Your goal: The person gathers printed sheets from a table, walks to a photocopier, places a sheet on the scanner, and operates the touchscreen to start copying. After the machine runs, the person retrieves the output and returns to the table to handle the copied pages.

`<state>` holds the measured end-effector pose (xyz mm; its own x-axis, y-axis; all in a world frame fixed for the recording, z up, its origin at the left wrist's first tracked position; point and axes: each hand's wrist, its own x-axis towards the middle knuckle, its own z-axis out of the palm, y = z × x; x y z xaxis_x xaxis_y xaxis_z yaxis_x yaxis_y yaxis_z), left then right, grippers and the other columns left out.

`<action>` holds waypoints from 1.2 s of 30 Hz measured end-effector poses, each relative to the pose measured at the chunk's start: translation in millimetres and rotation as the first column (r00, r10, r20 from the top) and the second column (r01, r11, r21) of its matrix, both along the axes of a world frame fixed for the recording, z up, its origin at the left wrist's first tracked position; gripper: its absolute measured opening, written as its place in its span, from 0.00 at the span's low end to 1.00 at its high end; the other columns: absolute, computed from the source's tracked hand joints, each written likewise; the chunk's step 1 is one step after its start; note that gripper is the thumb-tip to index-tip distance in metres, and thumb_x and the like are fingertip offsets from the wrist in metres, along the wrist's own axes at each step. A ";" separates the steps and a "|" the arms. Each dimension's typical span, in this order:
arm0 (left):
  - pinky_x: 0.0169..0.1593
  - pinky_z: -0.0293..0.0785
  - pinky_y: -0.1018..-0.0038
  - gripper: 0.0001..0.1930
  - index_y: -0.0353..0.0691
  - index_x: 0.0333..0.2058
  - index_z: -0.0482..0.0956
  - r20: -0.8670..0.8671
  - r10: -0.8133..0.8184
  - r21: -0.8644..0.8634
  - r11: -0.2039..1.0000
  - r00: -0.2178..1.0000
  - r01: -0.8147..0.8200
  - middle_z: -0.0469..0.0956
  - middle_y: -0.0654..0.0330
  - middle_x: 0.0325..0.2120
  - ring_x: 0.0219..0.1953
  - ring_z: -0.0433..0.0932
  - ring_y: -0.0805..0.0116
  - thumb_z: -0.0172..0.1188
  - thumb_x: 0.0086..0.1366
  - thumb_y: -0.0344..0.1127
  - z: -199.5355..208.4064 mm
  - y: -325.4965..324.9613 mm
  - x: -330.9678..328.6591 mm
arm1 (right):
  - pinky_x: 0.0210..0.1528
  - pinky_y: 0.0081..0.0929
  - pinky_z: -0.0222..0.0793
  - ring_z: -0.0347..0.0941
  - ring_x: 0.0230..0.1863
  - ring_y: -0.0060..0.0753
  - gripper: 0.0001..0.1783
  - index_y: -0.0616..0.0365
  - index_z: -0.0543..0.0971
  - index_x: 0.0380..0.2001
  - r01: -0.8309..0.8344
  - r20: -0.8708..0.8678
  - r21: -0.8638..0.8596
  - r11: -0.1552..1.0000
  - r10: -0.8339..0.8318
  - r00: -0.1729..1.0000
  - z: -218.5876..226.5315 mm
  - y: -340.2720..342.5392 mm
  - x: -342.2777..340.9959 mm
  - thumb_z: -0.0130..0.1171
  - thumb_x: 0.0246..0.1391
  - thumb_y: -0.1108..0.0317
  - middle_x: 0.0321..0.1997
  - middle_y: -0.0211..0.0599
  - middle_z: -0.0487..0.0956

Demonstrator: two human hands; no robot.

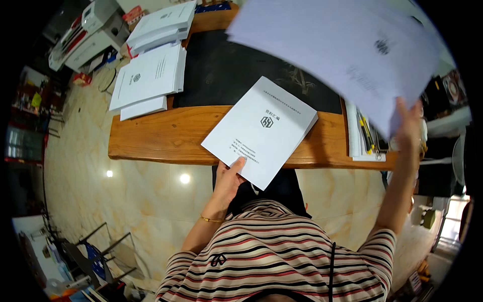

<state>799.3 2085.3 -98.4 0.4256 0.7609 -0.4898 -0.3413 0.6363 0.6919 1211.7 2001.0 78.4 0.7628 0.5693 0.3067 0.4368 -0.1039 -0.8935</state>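
Observation:
My left hand (230, 179) grips the near corner of a white bound booklet (261, 136), thumb on its printed cover and fingers underneath. The booklet lies at a slant over the front edge of the wooden table (146, 136), with a dark hexagonal mark on its cover. Raised at the right, my right hand (408, 123) is closed on the lower corner of another white booklet (342, 50). That one is large in view, slightly blurred, and hides the table's back right part. Only part of the right hand's fingers shows.
Stacks of white booklets (146, 78) stand at the table's left end. A black mat (216, 70) covers the middle. Pens (366, 133) lie on papers at the right end. A printer (90, 38) stands beyond at the left, and a chair (100, 254) on the floor.

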 end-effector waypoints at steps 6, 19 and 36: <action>0.41 0.79 0.63 0.20 0.37 0.52 0.63 0.016 -0.096 0.087 0.992 0.995 0.094 0.72 0.55 0.45 0.44 0.76 0.63 0.56 0.62 0.31 -14.5 -22.8 -20.1 | 0.61 0.31 0.56 0.64 0.56 0.34 0.25 0.64 0.61 0.56 0.024 -0.662 0.386 0.922 0.259 0.703 -167.7 -20.0 -195.8 0.50 0.54 0.81 0.56 0.42 0.68; 0.59 0.60 0.68 0.27 0.34 0.59 0.58 0.035 -0.003 0.067 0.998 0.999 0.000 0.63 0.58 0.56 0.58 0.63 0.65 0.52 0.66 0.41 -20.9 -18.9 -30.3 | 0.46 0.38 0.72 0.74 0.42 0.37 0.24 0.59 0.71 0.36 -0.311 -0.940 0.157 0.938 0.238 0.244 -213.1 -101.0 -180.4 0.48 0.59 0.46 0.37 0.43 0.75; 0.47 0.74 0.70 0.24 0.35 0.53 0.68 -0.280 -0.543 -0.114 0.838 0.792 0.534 0.75 0.57 0.45 0.45 0.75 0.68 0.59 0.61 0.40 15.0 13.9 -98.1 | 0.52 0.33 0.68 0.70 0.51 0.35 0.30 0.69 0.67 0.53 -0.659 -0.974 0.042 0.751 0.176 0.139 -147.1 -21.3 -148.2 0.58 0.54 0.57 0.52 0.45 0.72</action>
